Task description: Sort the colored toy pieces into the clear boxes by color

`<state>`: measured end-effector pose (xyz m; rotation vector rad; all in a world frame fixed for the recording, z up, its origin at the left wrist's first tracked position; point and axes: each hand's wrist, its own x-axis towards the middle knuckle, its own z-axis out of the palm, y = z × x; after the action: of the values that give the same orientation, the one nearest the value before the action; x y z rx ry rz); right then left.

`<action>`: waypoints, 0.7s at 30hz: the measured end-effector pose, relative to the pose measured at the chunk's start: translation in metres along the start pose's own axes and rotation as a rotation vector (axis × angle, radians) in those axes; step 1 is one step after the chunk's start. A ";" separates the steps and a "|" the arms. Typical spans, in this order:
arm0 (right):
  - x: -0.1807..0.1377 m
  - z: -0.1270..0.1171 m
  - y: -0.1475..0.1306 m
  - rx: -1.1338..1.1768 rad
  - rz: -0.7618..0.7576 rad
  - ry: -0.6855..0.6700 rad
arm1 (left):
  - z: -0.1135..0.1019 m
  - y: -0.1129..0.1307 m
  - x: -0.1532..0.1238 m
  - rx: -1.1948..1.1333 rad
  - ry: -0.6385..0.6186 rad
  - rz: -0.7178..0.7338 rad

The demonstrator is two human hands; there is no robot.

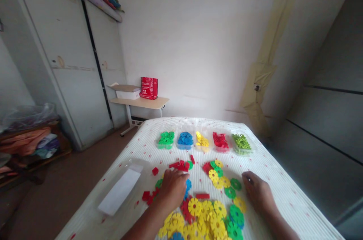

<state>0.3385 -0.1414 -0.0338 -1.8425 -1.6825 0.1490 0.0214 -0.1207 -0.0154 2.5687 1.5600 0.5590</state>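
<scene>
My left hand [175,184] reaches over the loose pieces with its fingers curled down. Its fingertips are beside several red plastic pieces [181,165]; what they hold, if anything, is hidden. Blue notched discs [187,188] show next to its thumb side. At the right edge of the pieces, my right hand [257,191] rests on the cloth, fingers curled in, with nothing visible in it. Green discs [230,193] and a yellow disc [240,205] lie to its left. A heap of yellow flower-shaped discs [208,215] spreads between my forearms.
Along the far side stand clear tubs of green pieces [166,138], blue pieces [185,139], yellow pieces [202,141], red pieces [220,141] and lime pieces [241,142]. A clear tray with a white strip [121,189] lies left. A side table [141,102] bears a red bag [149,88].
</scene>
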 end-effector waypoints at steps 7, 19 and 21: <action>0.003 0.009 -0.004 -0.055 -0.017 -0.074 | -0.007 -0.008 0.017 0.034 -0.107 -0.022; 0.003 0.013 0.004 -0.072 -0.048 -0.069 | -0.009 -0.014 0.021 -0.208 -0.082 -0.099; 0.004 0.013 0.004 -0.068 -0.046 -0.078 | -0.013 -0.020 0.021 -0.275 -0.117 -0.081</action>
<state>0.3360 -0.1333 -0.0449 -1.8674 -1.8029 0.1475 0.0085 -0.0947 -0.0027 2.2825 1.4310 0.5596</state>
